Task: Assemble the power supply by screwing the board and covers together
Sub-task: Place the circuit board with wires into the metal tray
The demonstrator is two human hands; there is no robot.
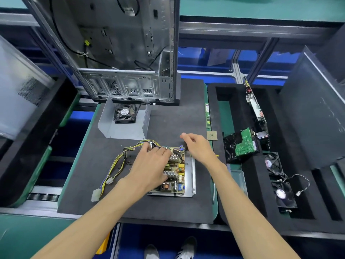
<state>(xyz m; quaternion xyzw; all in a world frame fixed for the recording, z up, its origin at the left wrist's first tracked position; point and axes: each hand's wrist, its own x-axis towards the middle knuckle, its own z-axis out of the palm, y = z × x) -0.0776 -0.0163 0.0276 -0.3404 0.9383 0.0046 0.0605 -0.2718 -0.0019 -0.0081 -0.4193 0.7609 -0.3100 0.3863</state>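
Power supply board (175, 171): left hand (149, 165) lying spread over it, right hand (197, 146) hovering loosely curled at 1 o'clock, apparently empty; holes probably needing lining up with base plate (190, 176) before screwing.

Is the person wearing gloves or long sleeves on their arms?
No. The left hand and right hand are both bare, with no gloves. Both forearms are bare too: no sleeves, watch, rings or bracelets show anywhere in view.

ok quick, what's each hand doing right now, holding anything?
Left hand: open, fingers spread, resting on the circuit board.
Right hand: fingers loosely curled above the board's far corner; whether it holds anything cannot be told.
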